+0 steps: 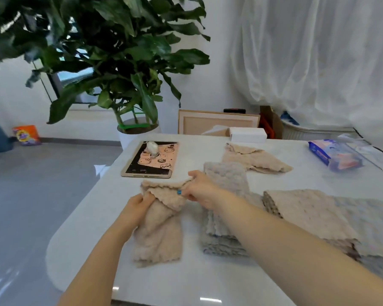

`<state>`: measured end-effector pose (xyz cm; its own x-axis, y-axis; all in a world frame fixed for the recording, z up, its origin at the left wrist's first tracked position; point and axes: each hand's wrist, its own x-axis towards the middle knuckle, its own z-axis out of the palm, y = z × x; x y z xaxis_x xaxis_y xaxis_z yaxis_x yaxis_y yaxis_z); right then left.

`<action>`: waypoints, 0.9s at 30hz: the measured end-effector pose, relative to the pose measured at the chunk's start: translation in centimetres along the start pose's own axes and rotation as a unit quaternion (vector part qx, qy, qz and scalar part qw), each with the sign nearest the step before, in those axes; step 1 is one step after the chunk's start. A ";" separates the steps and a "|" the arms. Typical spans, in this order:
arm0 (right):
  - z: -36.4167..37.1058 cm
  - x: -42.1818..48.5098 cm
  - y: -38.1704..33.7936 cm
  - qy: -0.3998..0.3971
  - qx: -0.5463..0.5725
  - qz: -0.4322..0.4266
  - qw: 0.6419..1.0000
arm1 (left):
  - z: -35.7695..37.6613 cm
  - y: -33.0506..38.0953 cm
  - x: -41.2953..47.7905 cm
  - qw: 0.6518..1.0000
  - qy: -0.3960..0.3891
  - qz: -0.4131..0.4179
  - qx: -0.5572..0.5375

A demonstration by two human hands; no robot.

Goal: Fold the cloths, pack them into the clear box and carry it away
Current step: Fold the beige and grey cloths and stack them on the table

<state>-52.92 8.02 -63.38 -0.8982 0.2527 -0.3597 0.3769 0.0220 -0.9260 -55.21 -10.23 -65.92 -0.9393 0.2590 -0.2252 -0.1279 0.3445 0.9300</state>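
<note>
I see both hands on the beige cloth [159, 230], toward 9 o'clock on the white table [186, 281]. The left hand [139, 206] curls round its left edge; the right hand [200, 189] pinches the folded-over top flap. At 3 o'clock, just beside it, lies a folded grey cloth [226, 175], then a cloth stack [314, 215]. A second beige cloth [254, 159] lies at 1 o'clock, a tablet [150, 160] at 12.

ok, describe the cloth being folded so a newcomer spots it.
On the white table, find the pink tablet. Just nearer the camera lies the beige cloth, beside a grey cloth. Only this one is held: left hand and right hand grip its top.
</note>
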 end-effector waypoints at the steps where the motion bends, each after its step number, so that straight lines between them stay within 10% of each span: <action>1: 0.4 0.5 0.6 0.013 -0.021 0.001 1.000 | 0.2 -0.5 0.4 1.000 -0.016 0.017 0.002; 10: 1.0 2.0 0.1 0.000 -0.029 -0.016 0.999 | -1.8 1.3 1.9 0.974 -0.225 0.018 -0.023; 17: -1.8 0.8 -1.2 -0.041 -0.212 -0.028 0.976 | -1.9 0.4 3.6 0.997 -0.046 0.019 0.058; 21: -3.2 1.3 -0.8 0.021 -0.430 -0.047 0.902 | -3.0 0.0 3.9 0.977 0.150 0.060 0.136; 27: -4.0 1.1 -1.2 0.176 -0.322 -0.121 0.922 | -3.8 1.0 2.6 0.957 0.225 0.129 -0.127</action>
<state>-53.43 12.16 -62.24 -0.8871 0.4614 0.0137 0.3331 0.6604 -0.6729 -58.99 -12.62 -64.50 -0.9848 -0.1283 0.1169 0.1079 0.0750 0.9913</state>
